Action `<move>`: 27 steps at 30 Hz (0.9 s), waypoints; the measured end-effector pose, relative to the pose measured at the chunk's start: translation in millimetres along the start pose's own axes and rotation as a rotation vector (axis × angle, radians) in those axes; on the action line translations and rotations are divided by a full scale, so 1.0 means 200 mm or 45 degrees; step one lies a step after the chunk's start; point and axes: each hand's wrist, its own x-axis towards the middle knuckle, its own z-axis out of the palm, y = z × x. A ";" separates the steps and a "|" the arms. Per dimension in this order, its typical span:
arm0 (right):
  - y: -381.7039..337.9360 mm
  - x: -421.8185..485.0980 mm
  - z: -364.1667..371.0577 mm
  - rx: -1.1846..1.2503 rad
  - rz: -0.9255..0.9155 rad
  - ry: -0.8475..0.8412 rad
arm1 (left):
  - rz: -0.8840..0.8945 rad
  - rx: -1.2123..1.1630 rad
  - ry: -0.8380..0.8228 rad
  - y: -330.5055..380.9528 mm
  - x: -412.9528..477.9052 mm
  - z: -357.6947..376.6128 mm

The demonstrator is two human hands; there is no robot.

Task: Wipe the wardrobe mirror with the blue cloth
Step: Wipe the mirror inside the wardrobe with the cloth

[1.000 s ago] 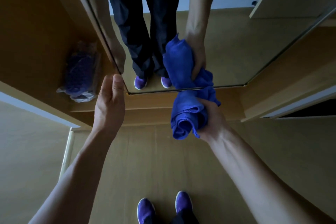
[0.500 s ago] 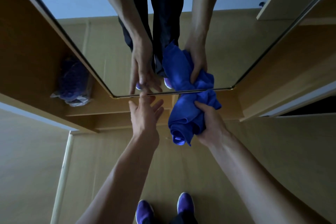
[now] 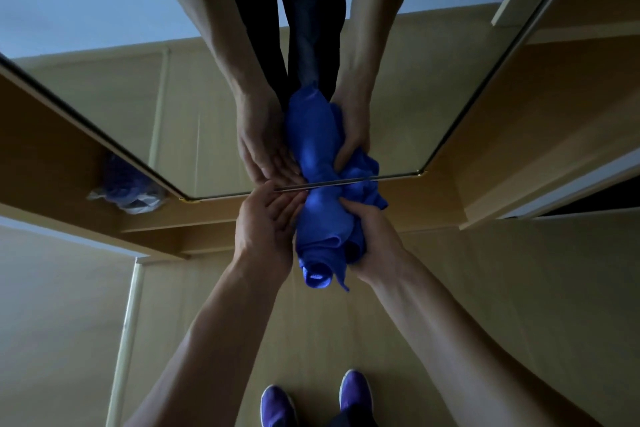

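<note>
Head view, downward, near mirror [image 3: 104,28]

cloth [image 3: 325,225]: blue | shoes [image 3: 355,392]: purple | wardrobe [image 3: 540,135]: tan wood

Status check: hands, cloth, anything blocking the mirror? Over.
Right hand grips bunched cloth at mirror bottom edge. Left hand open, fingers beside the cloth. Nothing blocking the glass.

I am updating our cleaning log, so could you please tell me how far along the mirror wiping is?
Done: the cloth is picked up, bunched in the right hand. In hand: it is held at the bottom edge of the mirror, the left hand open beside it. Left: the wiping itself; no wiped patch shows on the glass.
</note>
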 end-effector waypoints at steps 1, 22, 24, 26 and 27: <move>-0.02 -0.01 -0.01 0.018 0.011 -0.028 | 0.014 -0.009 0.006 0.00 0.01 0.00; -0.02 -0.04 -0.03 0.129 0.070 -0.160 | 0.094 0.127 0.123 -0.04 0.02 0.03; -0.07 -0.05 -0.08 0.109 0.029 -0.077 | 0.113 0.167 0.142 -0.04 0.01 0.04; -0.15 -0.08 -0.16 0.092 -0.039 0.035 | 0.134 0.189 0.151 -0.05 0.01 0.05; -0.20 -0.10 -0.20 0.080 -0.071 0.085 | 0.144 0.197 0.155 -0.05 0.00 0.05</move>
